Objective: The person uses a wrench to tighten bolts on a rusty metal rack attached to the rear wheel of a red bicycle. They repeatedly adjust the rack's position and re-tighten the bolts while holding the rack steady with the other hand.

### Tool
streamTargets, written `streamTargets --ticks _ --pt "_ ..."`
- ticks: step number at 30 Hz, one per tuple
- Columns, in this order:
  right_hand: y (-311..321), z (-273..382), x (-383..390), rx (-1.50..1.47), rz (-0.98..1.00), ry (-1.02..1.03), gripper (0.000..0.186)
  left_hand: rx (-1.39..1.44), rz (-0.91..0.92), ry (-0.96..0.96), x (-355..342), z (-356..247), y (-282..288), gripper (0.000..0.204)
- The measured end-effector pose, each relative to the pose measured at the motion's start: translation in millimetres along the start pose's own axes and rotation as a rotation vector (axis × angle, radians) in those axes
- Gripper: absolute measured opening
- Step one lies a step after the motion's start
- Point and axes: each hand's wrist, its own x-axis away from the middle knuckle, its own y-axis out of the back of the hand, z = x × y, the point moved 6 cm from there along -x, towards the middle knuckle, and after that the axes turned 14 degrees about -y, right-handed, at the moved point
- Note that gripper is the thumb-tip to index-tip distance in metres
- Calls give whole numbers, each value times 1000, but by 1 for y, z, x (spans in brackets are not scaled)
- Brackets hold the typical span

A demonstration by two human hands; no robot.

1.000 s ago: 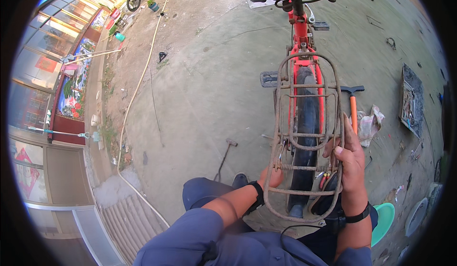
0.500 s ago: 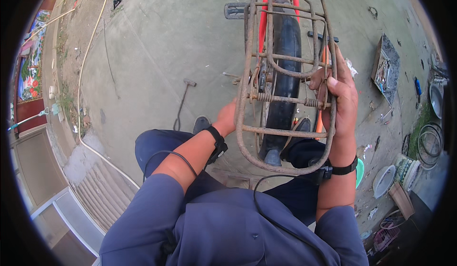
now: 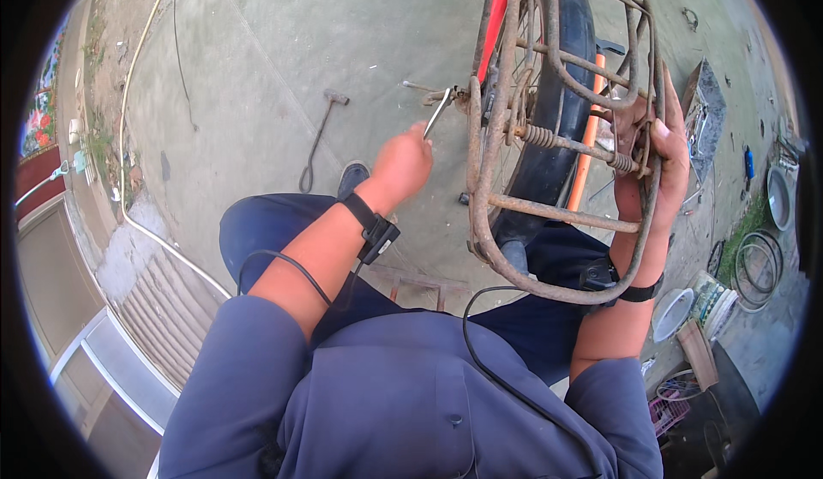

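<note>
Work with a silver metal wrench (image 3: pixel 439 114) seemed underway.
Left hand (image 3: pixel 405 162) gripped it beside the rusty tubular rack (image 3: pixel 566 213)'s left edge; right hand (image 3: pixel 669 149) clasped the right edge; next turn likely needed steadiness.

L hand (image 3: pixel 400 168) now out to L of rack (image 3: pixel 561 211), w/ silver tool (image 3: pixel 438 114) showing; rack tilted more vs b4.

Left hand (image 3: pixel 403 165) clenched — right hand (image 3: pixel 672 160) cupped

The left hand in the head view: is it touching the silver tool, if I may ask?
Touching: the head view shows the left hand closed around the silver tool, whose upper part sticks out.
</note>
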Motion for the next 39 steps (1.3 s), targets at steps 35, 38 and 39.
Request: streamTargets --ticks 35,38,39 --pt "1 1 -6 9 122 63 77 -299 228 47 -13 5 -60 23" --pt "2 0 -6 9 73 42 76 -194 178 78 -21 23 -69 24" --pt "2 -1 -5 10 64 34 75 -142 158 106 -17 28 -70 24"
